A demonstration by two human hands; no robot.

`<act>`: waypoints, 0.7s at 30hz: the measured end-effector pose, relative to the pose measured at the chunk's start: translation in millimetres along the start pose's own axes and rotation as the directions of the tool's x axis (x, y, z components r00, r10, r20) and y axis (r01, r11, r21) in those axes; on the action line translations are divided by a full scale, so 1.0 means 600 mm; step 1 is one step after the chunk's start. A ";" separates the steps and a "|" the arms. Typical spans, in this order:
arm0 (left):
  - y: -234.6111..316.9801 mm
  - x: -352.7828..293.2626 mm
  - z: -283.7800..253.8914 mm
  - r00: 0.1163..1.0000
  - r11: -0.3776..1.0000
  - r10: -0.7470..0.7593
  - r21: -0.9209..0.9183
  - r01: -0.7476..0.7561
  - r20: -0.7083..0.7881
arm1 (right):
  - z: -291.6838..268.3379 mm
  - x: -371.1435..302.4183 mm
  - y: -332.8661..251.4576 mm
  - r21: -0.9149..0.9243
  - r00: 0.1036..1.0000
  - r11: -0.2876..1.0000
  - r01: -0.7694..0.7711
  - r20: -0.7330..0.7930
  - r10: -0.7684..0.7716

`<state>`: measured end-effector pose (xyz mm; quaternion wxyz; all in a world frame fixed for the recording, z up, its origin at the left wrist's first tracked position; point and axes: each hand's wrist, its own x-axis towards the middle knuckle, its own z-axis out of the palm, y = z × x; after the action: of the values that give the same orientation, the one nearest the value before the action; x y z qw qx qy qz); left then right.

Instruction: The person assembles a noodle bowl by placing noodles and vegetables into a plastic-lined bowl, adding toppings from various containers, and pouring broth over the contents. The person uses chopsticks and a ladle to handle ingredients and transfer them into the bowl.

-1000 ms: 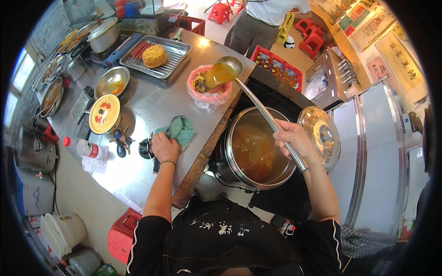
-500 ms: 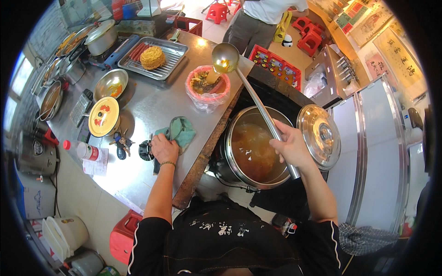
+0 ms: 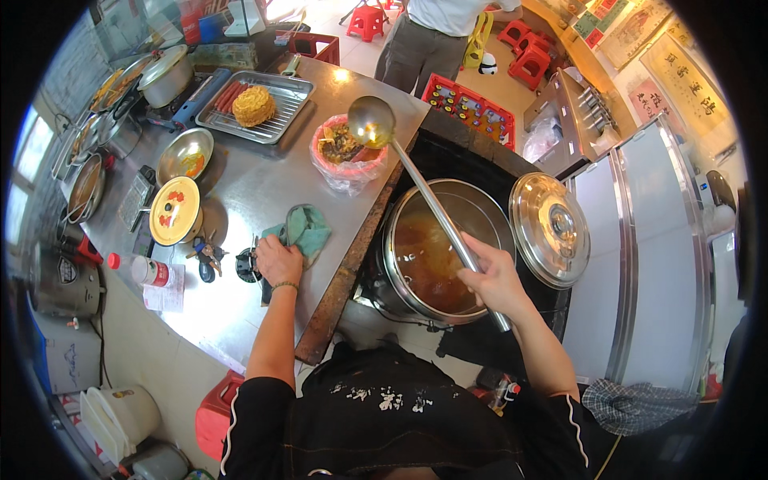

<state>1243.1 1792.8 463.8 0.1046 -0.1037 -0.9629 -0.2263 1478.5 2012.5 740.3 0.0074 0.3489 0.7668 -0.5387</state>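
Left hand (image 3: 278, 262) flat on the steel counter (image 3: 240, 304), fingers loose, touching a green cloth (image 3: 302, 228). Right hand (image 3: 498, 278) wrapped around a long ladle (image 3: 416, 184). Ladle's long axis running from 5 o'clock up to 11 o'clock across the broth pot (image 3: 436, 252), bowl end pointing away, over a pink-bagged bowl (image 3: 346, 152). Red-capped bottle (image 3: 138, 270) on white paper at 9 o'clock. Red crate (image 3: 468, 108) at 12 o'clock. Yellowish rectangular wall signs (image 3: 680, 76) at 2 o'clock.
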 end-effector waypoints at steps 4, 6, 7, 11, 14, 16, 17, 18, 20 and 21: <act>-0.001 -0.003 -0.004 1.000 1.000 0.006 0.012 -0.006 -0.015 | -0.048 -0.073 0.017 0.099 0.992 0.993 -0.068 -0.102 0.078; -0.008 -0.002 0.002 0.999 0.999 0.002 0.034 -0.001 -0.036 | -0.079 -0.106 0.029 0.091 0.985 0.991 -0.095 -0.138 0.107; -0.008 -0.003 0.006 0.999 0.999 0.004 0.046 -0.002 -0.039 | -0.094 -0.118 0.047 0.067 0.977 0.988 -0.139 -0.153 0.148; -0.001 -0.006 0.008 1.000 0.998 -0.009 0.057 0.009 0.000 | -0.097 -0.103 0.131 0.130 0.945 0.948 -0.291 -0.116 0.306; 0.009 -0.004 0.001 1.000 0.998 -0.012 0.066 0.010 0.025 | -0.075 -0.049 0.257 0.133 0.925 0.927 -0.351 -0.107 0.365; 0.011 -0.003 0.000 1.000 0.998 -0.014 0.068 0.012 0.024 | -0.055 -0.011 0.327 0.087 0.914 0.923 -0.376 -0.126 0.385; 0.010 -0.003 -0.001 0.999 0.997 -0.019 0.073 0.017 0.027 | -0.044 0.006 0.354 0.091 0.910 0.918 -0.387 -0.122 0.396; 0.009 -0.003 -0.002 0.999 0.997 -0.023 0.075 0.021 0.030 | -0.033 0.021 0.376 0.109 0.906 0.912 -0.396 -0.115 0.408; 0.013 -0.003 0.000 0.999 0.997 -0.025 0.075 0.022 0.038 | -0.017 0.039 0.412 0.169 0.901 0.899 -0.403 -0.098 0.422; 0.013 -0.003 -0.001 0.999 0.997 -0.027 0.078 0.024 0.036 | -0.011 0.048 0.417 0.227 0.899 0.883 -0.411 -0.062 0.434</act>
<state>1246.9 1798.9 467.0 0.0878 -0.0915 -0.9739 -0.1880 1595.1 2077.5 526.4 0.0457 0.5358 0.6106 -0.5813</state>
